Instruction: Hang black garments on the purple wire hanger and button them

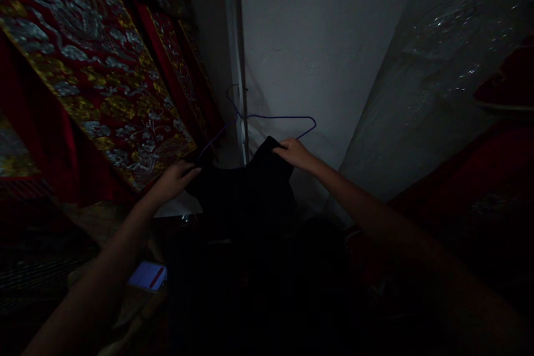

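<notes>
A black garment [246, 189] hangs in front of me in dim light, just below a thin purple wire hanger [273, 118] hooked on a vertical pole [238, 67]. My left hand [177, 178] is closed on the garment's left shoulder edge. My right hand [294, 153] pinches the garment's upper right edge, close under the hanger's right arm. The lower part of the garment fades into darkness.
Red cloths with gold and silver embroidery [95, 67] hang on the left. A white wall [317, 39] is behind; a clear plastic cover [438, 67] and red fabric [509, 83] are on the right. A small white packet [148, 275] lies low left.
</notes>
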Action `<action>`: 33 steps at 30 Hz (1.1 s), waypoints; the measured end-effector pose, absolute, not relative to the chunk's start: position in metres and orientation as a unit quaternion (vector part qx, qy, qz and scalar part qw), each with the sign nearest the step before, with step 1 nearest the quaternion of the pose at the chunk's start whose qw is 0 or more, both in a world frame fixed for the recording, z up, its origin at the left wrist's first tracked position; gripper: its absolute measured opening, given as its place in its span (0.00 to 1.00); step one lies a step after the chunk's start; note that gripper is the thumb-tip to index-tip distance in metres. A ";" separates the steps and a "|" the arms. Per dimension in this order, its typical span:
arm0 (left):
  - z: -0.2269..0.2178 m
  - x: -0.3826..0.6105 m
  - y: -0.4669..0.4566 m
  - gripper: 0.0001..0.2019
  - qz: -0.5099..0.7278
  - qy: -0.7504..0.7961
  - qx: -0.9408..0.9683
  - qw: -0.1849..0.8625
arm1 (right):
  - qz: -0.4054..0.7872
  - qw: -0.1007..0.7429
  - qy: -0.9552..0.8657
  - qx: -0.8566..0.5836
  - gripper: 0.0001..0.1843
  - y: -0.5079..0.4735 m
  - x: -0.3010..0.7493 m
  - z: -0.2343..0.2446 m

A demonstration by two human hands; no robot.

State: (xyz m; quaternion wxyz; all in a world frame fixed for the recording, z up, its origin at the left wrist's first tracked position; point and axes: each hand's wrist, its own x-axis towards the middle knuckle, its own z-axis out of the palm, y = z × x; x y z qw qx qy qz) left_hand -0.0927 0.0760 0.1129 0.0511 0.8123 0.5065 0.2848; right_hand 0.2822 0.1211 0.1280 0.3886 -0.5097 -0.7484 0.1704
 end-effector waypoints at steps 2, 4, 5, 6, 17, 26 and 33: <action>0.124 -0.083 0.084 0.20 0.324 0.498 0.803 0.052 | 0.180 0.385 -0.750 -0.506 0.16 0.117 0.279 0.125; 0.129 -0.077 0.089 0.19 0.352 0.504 0.788 0.039 | 0.193 0.386 -0.754 -0.496 0.15 0.112 0.279 0.122; 0.130 -0.076 0.091 0.21 0.350 0.512 0.784 0.032 | 0.200 0.387 -0.755 -0.490 0.15 0.109 0.279 0.120; 0.129 -0.077 0.093 0.23 0.336 0.522 0.783 0.029 | 0.204 0.390 -0.756 -0.484 0.15 0.107 0.281 0.119; 0.122 -0.096 0.081 0.39 0.214 0.575 0.781 0.119 | 0.206 0.398 -0.756 -0.478 0.13 0.108 0.283 0.119; 0.163 -0.064 0.100 0.21 0.262 0.559 0.787 0.012 | 0.236 0.408 -0.751 -0.462 0.14 0.097 0.273 0.108; 0.171 -0.086 0.094 0.14 0.124 0.579 0.801 -0.084 | 0.184 0.408 -0.760 -0.471 0.14 0.100 0.280 0.110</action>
